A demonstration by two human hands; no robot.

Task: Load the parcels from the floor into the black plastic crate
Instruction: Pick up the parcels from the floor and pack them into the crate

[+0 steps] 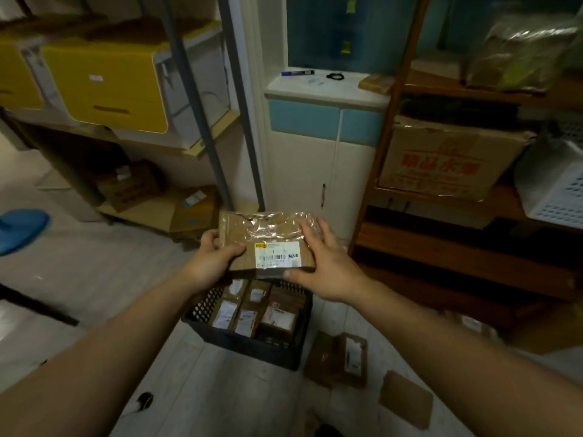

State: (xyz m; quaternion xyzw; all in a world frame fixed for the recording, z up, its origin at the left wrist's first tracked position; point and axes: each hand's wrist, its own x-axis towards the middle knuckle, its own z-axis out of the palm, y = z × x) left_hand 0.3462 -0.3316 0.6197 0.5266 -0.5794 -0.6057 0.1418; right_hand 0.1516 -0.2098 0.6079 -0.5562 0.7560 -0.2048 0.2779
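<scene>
Both forearms reach forward above the crate (249,343). The left hand (214,257) grips the parcel (268,231) by its left edge, thumb on top. The right hand (329,266) lies flat on it, fingers (325,228) straight and spread.

Two yellow storage boxes (107,86) sit on a metal shelf at left. A white cabinet (318,171) with pale blue panels carries a blue marker pen (298,72) and a small black loop (335,76). At right, a wooden shelf (441,234) holds a red-lettered cardboard carton (441,162) beside a white perforated basket (555,190).
</scene>
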